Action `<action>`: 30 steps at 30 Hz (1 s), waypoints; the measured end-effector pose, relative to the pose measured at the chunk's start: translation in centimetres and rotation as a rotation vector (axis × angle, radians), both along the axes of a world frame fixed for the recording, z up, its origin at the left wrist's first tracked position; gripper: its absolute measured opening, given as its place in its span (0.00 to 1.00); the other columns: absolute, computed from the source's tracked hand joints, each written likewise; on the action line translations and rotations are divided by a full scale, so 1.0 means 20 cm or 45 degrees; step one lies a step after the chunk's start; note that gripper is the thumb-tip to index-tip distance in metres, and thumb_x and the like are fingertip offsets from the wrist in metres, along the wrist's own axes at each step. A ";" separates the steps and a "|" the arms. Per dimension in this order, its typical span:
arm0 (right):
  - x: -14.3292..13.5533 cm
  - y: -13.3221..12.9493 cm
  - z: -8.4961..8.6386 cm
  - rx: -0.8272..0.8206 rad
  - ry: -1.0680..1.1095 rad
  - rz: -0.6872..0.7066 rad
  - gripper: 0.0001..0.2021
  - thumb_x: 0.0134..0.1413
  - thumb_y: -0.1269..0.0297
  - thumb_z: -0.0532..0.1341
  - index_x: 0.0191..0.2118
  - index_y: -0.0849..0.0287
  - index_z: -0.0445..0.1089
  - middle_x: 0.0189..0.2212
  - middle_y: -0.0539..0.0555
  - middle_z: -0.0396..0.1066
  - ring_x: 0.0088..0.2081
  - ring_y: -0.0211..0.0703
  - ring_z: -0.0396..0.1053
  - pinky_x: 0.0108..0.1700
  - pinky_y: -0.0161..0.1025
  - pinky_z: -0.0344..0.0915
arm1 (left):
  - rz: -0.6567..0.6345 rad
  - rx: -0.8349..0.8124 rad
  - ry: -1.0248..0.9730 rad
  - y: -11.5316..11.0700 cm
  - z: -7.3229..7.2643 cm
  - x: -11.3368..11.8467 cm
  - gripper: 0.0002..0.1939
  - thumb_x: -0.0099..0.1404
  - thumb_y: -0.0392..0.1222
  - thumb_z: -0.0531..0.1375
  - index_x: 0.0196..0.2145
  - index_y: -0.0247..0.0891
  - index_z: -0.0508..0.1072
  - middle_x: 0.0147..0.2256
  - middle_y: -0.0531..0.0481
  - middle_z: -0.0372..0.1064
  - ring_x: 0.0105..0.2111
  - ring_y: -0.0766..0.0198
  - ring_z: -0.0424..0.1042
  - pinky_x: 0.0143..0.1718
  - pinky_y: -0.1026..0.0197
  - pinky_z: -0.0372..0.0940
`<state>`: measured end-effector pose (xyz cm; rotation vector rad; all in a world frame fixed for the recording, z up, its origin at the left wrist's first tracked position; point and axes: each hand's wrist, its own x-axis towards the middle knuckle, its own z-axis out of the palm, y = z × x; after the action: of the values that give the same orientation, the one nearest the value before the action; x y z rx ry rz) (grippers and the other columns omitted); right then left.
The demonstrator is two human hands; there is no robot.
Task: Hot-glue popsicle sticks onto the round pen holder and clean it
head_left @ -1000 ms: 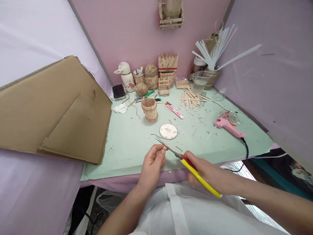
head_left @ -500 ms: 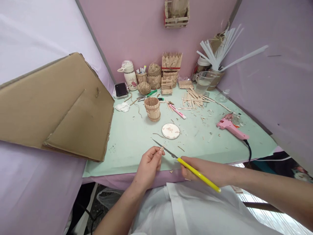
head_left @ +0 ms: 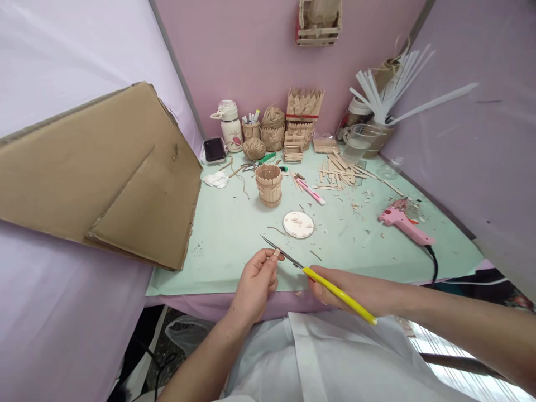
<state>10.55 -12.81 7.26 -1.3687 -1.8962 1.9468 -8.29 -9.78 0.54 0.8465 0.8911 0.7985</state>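
Near the table's front edge, my left hand pinches a small piece of wooden stick between thumb and fingers. My right hand is wrapped round the yellow handle of a pair of scissors. Their narrow metal blades point left and lie right at the wooden piece; whether they touch it is hard to tell. Beyond the hands lies a round white disc with small wood scraps on it. Behind that stands a small wooden-stick bucket, upright, with twine round it.
A pink glue gun lies at the right, its cord over the edge. Wooden sticks are heaped behind, near a pink cutter. A large cardboard sheet leans at left. A cup of water stands at back right.
The camera view has turned slightly left, so the table things appear further right. Both hands keep their grip, with scissors and wooden piece in nearly the same position.
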 end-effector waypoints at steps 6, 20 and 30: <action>0.00 0.00 0.01 0.008 -0.007 -0.001 0.19 0.56 0.46 0.54 0.30 0.57 0.50 0.25 0.45 0.48 0.27 0.34 0.46 0.29 0.34 0.48 | 0.018 0.013 -0.008 -0.01 0.00 0.00 0.15 0.61 0.52 0.57 0.33 0.36 0.65 0.17 0.63 0.37 0.17 0.76 0.36 0.18 0.69 0.37; 0.00 0.00 0.01 0.022 -0.038 0.012 0.19 0.55 0.46 0.54 0.28 0.57 0.51 0.25 0.44 0.48 0.26 0.33 0.46 0.28 0.34 0.49 | 0.022 0.002 -0.010 -0.02 0.00 0.00 0.16 0.60 0.53 0.58 0.33 0.36 0.64 0.17 0.63 0.38 0.17 0.76 0.37 0.18 0.69 0.37; -0.07 0.02 -0.03 -0.192 -0.066 -0.214 0.17 0.55 0.48 0.53 0.28 0.56 0.52 0.19 0.44 0.48 0.20 0.32 0.46 0.21 0.33 0.45 | 0.036 -0.045 -0.003 -0.01 0.01 -0.04 0.16 0.59 0.53 0.59 0.30 0.36 0.64 0.16 0.63 0.38 0.16 0.76 0.36 0.18 0.69 0.37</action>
<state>9.19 -12.44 6.71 -1.5765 -1.6229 2.0246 -9.02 -9.90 0.75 0.8035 0.9138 0.8058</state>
